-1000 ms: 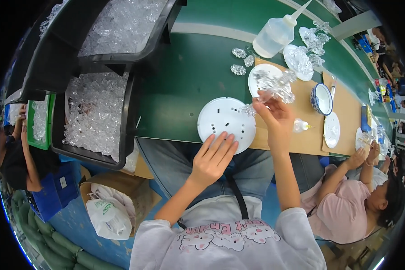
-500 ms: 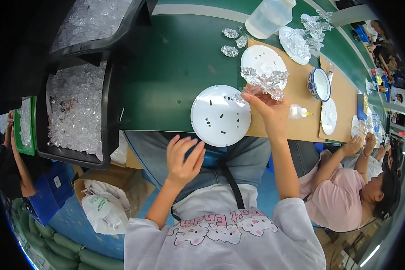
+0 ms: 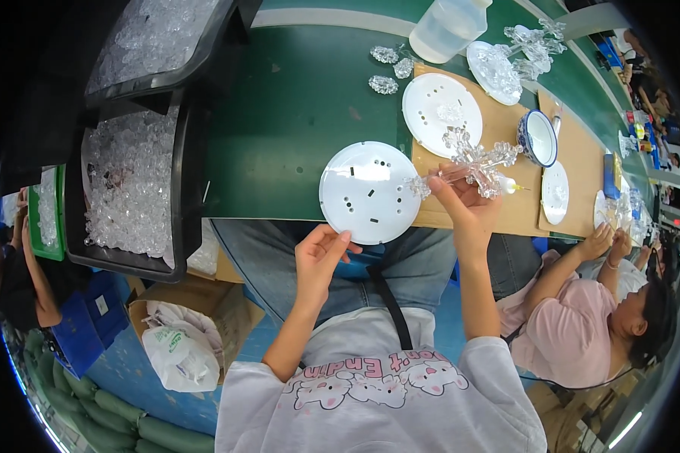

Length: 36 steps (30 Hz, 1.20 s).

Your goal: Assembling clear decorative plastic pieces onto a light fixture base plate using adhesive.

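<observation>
A white round plate [image 3: 363, 177] with small dark holes and slots lies at the green table's front edge. My left hand [image 3: 321, 257] is closed at its near rim, thumb and fingers pinched over the edge. Above the cardboard, to the right of that plate, my right hand [image 3: 467, 198] grips a clear plastic flower-like piece [image 3: 480, 162] with a stem and several branches. The stem's end reaches the plate's right side; I cannot tell whether it touches. Partly behind the held piece shows a small bottle with a yellow tip [image 3: 512, 185].
Another white plate [image 3: 423, 113] lies on a cardboard sheet [image 3: 495, 113]. Beyond are a translucent jug [image 3: 449, 30], clear ornaments [image 3: 384, 84] and a blue-white bowl [image 3: 540, 140]. Black bins [image 3: 177, 181] of clear pieces stand left. A co-worker [image 3: 563, 317] sits at right.
My left hand has moved up to the plate's near rim and closed there. My right hand has shifted right and down with the clear piece, which now tilts to the right.
</observation>
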Each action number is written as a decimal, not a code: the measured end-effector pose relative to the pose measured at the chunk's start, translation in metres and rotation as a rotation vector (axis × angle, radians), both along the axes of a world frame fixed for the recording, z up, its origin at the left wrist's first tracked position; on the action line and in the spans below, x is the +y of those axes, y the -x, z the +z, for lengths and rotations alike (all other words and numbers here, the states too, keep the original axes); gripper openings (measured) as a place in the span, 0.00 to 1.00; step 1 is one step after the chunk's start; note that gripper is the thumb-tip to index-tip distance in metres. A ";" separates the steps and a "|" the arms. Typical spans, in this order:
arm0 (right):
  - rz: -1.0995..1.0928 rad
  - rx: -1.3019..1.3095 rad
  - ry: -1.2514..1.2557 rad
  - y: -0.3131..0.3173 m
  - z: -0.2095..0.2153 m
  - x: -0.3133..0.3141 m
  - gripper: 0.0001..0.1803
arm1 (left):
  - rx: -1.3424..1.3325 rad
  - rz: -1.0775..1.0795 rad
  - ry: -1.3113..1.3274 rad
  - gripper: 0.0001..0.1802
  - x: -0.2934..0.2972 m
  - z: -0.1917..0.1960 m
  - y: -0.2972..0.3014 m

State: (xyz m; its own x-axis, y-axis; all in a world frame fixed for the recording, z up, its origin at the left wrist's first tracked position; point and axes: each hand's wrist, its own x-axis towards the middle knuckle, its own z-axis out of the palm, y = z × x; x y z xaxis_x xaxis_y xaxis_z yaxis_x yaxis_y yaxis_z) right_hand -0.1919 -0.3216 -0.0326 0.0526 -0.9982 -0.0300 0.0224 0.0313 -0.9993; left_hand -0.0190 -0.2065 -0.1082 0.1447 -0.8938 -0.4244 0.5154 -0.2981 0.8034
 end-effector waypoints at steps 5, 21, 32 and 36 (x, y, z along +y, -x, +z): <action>-0.026 -0.026 0.014 0.004 -0.004 0.005 0.15 | 0.069 0.024 -0.010 0.08 -0.001 0.003 0.005; 0.279 0.210 0.064 -0.004 0.011 -0.021 0.17 | -1.114 -0.231 0.246 0.21 -0.093 0.062 -0.078; 0.400 0.306 0.061 -0.045 -0.008 -0.082 0.13 | -1.565 -0.371 0.462 0.20 -0.138 0.042 -0.068; 0.434 0.338 0.067 -0.049 -0.013 -0.096 0.13 | -1.608 -0.264 0.396 0.30 -0.096 0.042 -0.047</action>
State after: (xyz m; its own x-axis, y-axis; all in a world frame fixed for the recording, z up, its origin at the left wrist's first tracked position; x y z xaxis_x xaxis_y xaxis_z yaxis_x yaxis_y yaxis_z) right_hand -0.1434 -0.4176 -0.0453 0.4583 -0.8872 -0.0538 -0.3006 -0.0978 -0.9487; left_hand 0.0283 -0.3028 -0.0664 0.0174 -0.9711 0.2379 -0.8774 0.0992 0.4694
